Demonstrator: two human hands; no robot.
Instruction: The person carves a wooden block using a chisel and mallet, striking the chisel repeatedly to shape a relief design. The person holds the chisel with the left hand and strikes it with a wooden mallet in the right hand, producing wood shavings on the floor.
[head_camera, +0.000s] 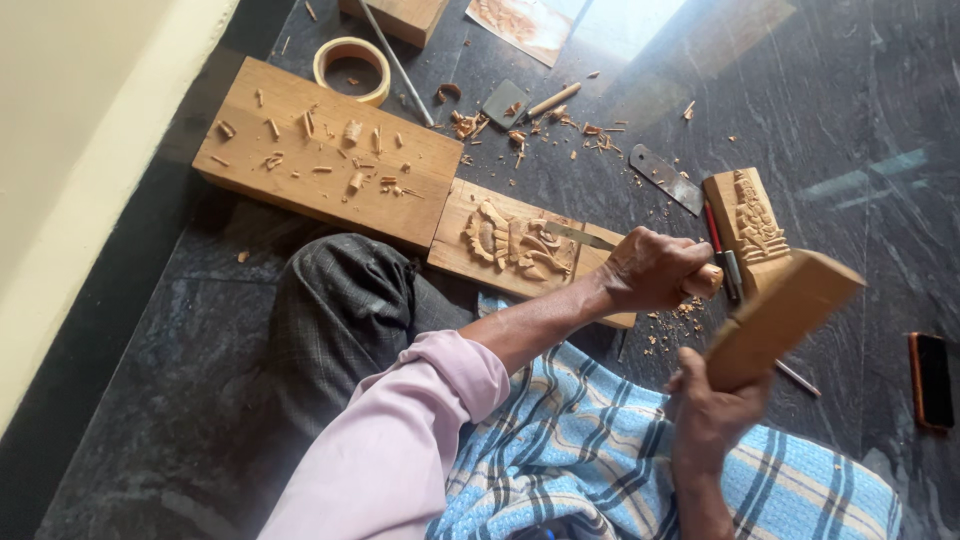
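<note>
L hand (652, 268) is gripping a chisel (600, 243), grip clamped round its wooden handle w/ fingers wrapped tight; the metal blade is pointing left and its tip is resting on the carving (515, 243), a small wood panel w/ raised relief. R hand (712, 408) is clamping a mallet (782, 315), a plain wood block, fingers closed on its lower end; the block is tilting up to the right, held in the air just right of the chisel handle, not touching it.

The carving is lying on the dark stone floor (830, 120), just in front of the person's knee, its left end touching a bigger plank (325, 155) that is carrying loose chips. A 2nd carved block (752, 222) is lying just right of the L hand, w/ a red-handled tool beside it. Tape roll (351, 68) is sitting beyond the plank, touching its far edge. Flat metal blade (666, 178), more chips and shavings are lying scattered behind the carving. A dark phone-like slab (931, 380) is lying at far right, well apart.
</note>
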